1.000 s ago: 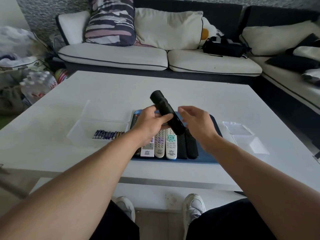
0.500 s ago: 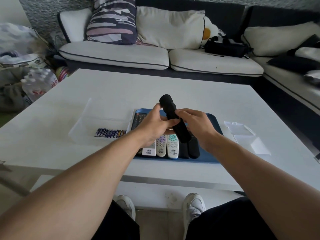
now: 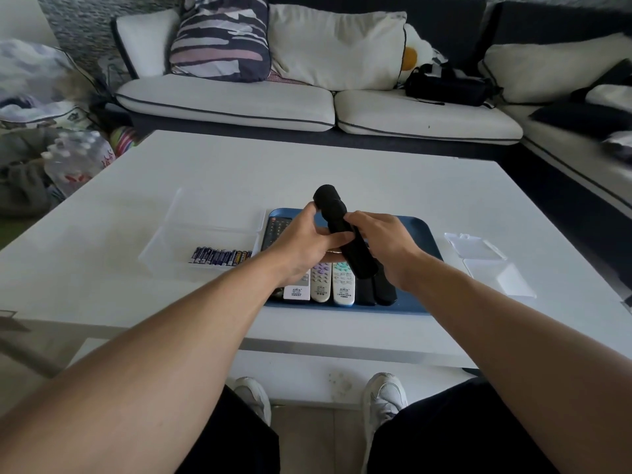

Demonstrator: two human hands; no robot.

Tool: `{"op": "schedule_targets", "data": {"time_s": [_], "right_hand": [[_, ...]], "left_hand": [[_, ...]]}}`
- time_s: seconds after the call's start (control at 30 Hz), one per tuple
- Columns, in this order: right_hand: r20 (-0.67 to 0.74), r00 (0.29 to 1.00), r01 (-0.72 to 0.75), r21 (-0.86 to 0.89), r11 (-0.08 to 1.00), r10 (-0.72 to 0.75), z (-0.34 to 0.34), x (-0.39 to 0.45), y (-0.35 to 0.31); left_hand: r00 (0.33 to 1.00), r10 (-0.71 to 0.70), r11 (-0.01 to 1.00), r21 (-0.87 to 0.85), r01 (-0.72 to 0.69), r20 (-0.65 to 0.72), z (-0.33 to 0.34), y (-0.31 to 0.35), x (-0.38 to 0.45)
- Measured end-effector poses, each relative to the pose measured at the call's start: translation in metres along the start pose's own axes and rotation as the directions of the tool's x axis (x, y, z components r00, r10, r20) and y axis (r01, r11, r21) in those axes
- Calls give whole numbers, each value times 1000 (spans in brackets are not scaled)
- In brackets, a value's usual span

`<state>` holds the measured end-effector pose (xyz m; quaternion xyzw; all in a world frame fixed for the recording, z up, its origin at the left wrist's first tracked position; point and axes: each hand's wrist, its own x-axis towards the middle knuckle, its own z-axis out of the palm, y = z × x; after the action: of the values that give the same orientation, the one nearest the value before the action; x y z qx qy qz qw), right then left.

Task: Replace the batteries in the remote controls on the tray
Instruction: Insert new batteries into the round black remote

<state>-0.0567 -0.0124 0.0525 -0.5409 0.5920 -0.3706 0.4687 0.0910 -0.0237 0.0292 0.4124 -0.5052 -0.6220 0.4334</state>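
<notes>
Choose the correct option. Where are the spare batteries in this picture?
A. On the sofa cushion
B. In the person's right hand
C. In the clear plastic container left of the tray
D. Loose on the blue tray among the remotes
C: the batteries lie in a row inside the clear container, which sits on the table just left of the blue tray.

A glossy white rectangular desk (image 3: 342,172) carries a blue plastic tray (image 3: 415,302) at its near middle, a clear plastic box (image 3: 171,244) just left, and two clear plastic lids (image 3: 492,265) right.
</notes>
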Motion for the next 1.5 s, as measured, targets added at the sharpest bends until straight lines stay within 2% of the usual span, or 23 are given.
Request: {"op": "schedule_targets", "data": {"time_s": [0.2, 0.27, 0.37, 0.43, 0.57, 0.7, 0.93, 1.03, 1.1, 1.17, 1.23, 1.37, 1.5], "right_hand": [[-44, 999, -15, -155, 988, 8, 9, 3, 0], [-43, 999, 14, -205, 979, -23, 8, 4, 2], [-47, 994, 77, -351, 933, -99, 1, 8, 7], [0, 991, 117, -437, 892, -131, -3, 7, 12], [70, 966, 242, -581, 777, -248, 1, 9, 18], [93, 954, 279, -615, 737, -284, 6, 11, 16], [121, 973, 230, -536, 812, -196, 3, 12, 20], [159, 977, 209, -556, 804, -144, -2, 9, 21], [217, 971, 203, -543, 815, -97, -9, 6, 22], [317, 947, 252, -603, 757, -63, -21, 3, 25], [424, 906, 307, -683, 663, 17, -30, -4, 29], [488, 859, 352, -783, 512, 155, -30, -21, 45], [443, 886, 390, -872, 296, 138, -18, -34, 62]], "left_hand": [[999, 16, 989, 145, -9, -42, -1, -8, 1], [995, 0, 994, 111, 10, -97, -2, -9, 2], [963, -38, 998, 42, 51, -267, -10, -10, 8], [939, -65, 998, -11, 65, -338, -15, -12, 11], [931, -116, 987, -145, 69, -347, -19, -11, 11], [940, -123, 983, -171, 71, -319, -17, -11, 10], [937, -200, 962, -238, 133, -285, -21, -10, 10], [911, -203, 958, -264, 109, -360, -24, -10, 12], [861, -189, 967, -241, 80, -471, -27, -8, 13], [797, -187, 971, -228, 64, -574, -31, -8, 13], [775, -221, 964, -255, 79, -593, -34, -7, 13], [840, -346, 889, -432, 151, -418, -24, -3, 11], [903, -315, 897, -402, 182, -292, -11, -2, 9]]}}
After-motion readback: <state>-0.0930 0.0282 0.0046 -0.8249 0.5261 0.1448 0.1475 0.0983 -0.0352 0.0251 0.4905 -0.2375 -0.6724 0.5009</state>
